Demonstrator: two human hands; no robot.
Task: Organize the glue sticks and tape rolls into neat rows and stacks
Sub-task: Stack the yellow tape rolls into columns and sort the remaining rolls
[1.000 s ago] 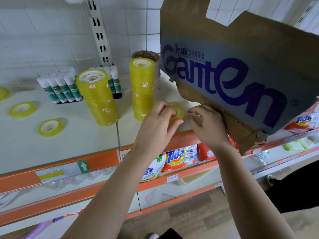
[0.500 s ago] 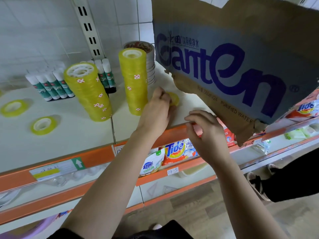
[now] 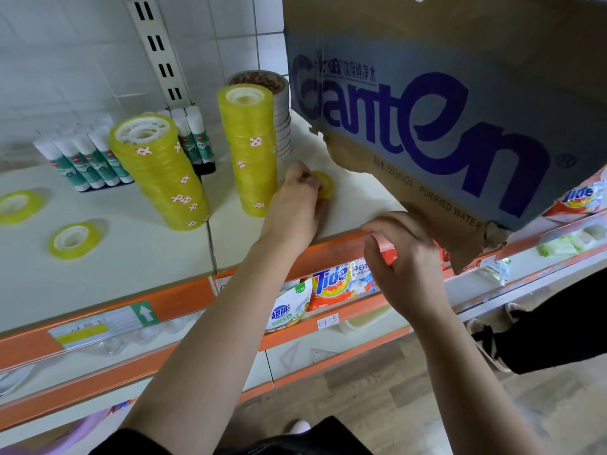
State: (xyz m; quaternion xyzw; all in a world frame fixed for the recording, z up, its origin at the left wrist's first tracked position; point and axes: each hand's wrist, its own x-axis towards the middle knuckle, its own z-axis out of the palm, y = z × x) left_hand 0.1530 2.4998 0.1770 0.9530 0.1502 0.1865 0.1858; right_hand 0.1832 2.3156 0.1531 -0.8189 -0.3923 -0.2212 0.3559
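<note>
L hand (image 3: 295, 205) is over the white shelf (image 3: 115, 277), grip narrow: fingers curled round a small yellow tape roll (image 3: 325, 189), face tilted up. Roll sits at shelf level just R of the tall stack (image 3: 253, 149) of yellow rolls & nr the torn lower edge of the cardboard box (image 3: 443, 110); can't tell if it's resting or lifted. R hand (image 3: 405, 261) hovers in front of the shelf's orange front edge, below the box, apart from the roll. Its fingers are curled w/ thumb & forefinger tips close, but can't tell if anything's pinched btwn them. Tall stack stands upright. Further L a leaning stack (image 3: 157, 172) of yellow rolls tips its top to the L. Behind the tall stack is a pale stack (image 3: 281, 106) of rolls, close to the box side. Glue sticks (image 3: 85, 162), white caps & green labels, stand in a row at back L. A few more sticks (image 3: 193, 139) stand by the wall btwn the two yellow stacks. Front loose roll (image 3: 74, 241) & far-L loose roll (image 3: 19, 206) lie flat, well apart from the stacks. Detergent bags (image 3: 331, 284) show on the lower shelf.
</note>
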